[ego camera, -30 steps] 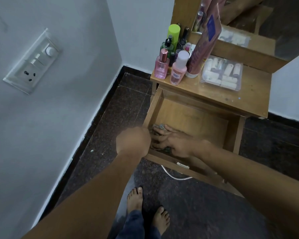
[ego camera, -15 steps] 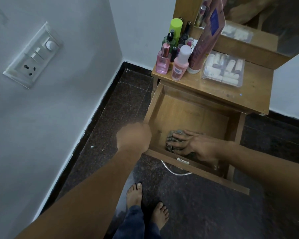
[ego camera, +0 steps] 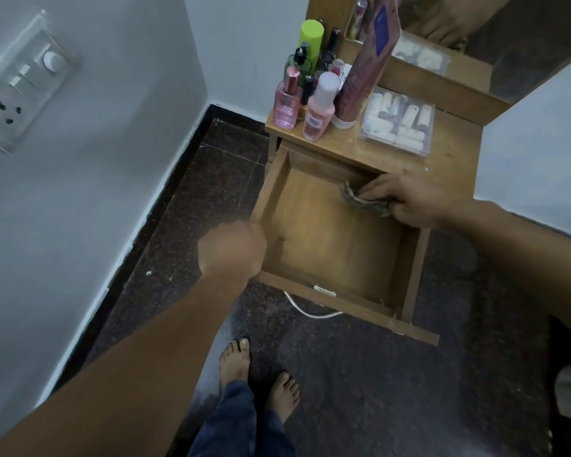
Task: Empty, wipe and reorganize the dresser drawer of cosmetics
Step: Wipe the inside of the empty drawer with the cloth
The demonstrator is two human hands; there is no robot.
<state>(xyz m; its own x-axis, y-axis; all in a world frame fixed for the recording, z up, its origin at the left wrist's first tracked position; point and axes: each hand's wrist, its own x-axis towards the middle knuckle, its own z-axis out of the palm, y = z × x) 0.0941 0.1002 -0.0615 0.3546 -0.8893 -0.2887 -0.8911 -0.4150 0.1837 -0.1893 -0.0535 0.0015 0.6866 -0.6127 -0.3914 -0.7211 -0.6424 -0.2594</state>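
Partly hidden: cloth [ego camera: 365, 201] under gripping right hand [ego camera: 409, 201]; left hand [ego camera: 231, 250] fisted at drawer [ego camera: 327, 245].

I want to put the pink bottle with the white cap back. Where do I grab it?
Grip the pink bottle with the white cap around its narrow white cap, coming from above: it stands upright at the dresser top's front edge, with other bottles crowding it.

Right hand [ego camera: 412, 201] pressing cloth [ego camera: 360, 199] into open drawer's [ego camera: 327, 245] far right corner, left hand [ego camera: 231, 250] on its front-left corner
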